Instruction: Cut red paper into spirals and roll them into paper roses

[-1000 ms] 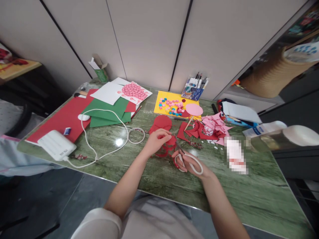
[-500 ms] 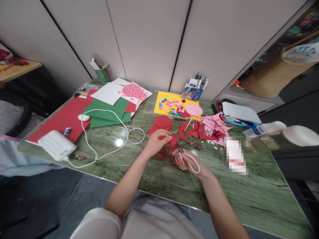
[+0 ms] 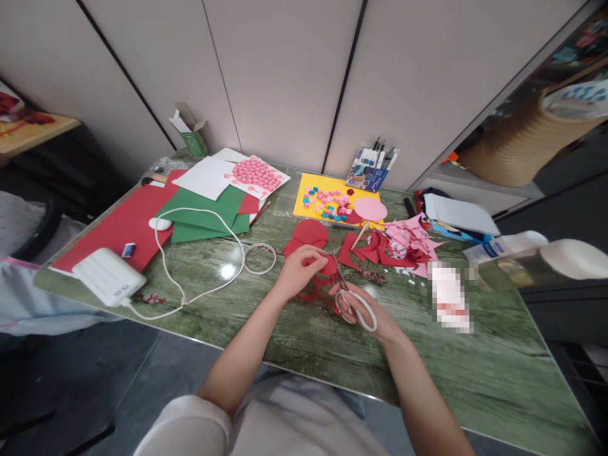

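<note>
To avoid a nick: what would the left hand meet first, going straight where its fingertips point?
Likely the scissors, blades first, held in the right hand; their height relative to the left hand is unclear.

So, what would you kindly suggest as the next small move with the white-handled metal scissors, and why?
Probably a short snip with the white-handled metal scissors: the right hand grips them, their blades close beside the thin red paper piece that the left hand holds.
</note>
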Tool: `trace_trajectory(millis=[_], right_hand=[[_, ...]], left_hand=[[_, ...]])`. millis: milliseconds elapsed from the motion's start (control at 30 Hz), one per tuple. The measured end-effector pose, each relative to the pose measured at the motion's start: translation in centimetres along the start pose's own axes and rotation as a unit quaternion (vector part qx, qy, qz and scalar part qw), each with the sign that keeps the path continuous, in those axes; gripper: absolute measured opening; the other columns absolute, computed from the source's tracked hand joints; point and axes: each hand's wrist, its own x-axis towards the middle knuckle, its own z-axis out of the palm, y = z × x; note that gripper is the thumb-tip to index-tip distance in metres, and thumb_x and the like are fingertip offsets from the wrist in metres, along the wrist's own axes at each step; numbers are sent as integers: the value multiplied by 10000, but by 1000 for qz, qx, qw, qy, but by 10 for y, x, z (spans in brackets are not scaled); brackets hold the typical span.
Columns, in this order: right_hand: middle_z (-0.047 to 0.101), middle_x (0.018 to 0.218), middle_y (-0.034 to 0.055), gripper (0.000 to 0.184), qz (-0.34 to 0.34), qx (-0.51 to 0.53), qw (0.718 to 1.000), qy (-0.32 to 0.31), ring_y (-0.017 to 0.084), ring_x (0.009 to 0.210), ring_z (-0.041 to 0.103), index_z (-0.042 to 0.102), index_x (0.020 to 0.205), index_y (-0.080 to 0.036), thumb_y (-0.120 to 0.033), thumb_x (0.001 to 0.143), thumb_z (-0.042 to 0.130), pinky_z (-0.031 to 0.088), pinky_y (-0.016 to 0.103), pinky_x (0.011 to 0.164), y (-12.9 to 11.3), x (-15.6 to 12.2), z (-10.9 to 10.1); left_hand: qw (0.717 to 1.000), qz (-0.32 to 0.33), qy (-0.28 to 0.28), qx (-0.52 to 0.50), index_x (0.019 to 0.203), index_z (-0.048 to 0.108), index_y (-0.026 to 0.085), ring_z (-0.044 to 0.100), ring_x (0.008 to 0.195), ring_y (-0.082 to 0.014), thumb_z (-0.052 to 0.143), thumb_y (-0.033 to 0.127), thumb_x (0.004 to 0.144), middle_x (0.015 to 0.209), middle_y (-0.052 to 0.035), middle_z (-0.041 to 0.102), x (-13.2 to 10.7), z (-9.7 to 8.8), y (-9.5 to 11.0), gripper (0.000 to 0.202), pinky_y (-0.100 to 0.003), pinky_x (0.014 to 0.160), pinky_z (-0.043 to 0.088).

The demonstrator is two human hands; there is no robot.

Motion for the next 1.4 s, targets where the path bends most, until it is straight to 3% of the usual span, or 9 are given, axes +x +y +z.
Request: trace_trajectory(millis=[767, 1400], right_hand=[[349, 567, -68, 277, 10, -72, 997, -23, 66, 456, 313, 514, 989, -186, -431, 905, 415, 207, 232, 442, -4, -4, -4], [328, 570, -65, 330, 42, -123, 991, -43, 72, 452, 272, 498, 901, -191, -515, 856, 448, 193, 220, 410, -18, -9, -5]], left_hand=[[1000, 16, 21, 2, 681, 596, 171, 576, 968, -174, 542, 238, 798, 986, -67, 640, 2, -4, -2, 145, -318, 904, 394], [1000, 3, -8, 16, 663, 619, 173, 571, 969, -177, 558, 265, 785, 1009, -66, 630, 3, -13, 3, 165, -314, 906, 378]])
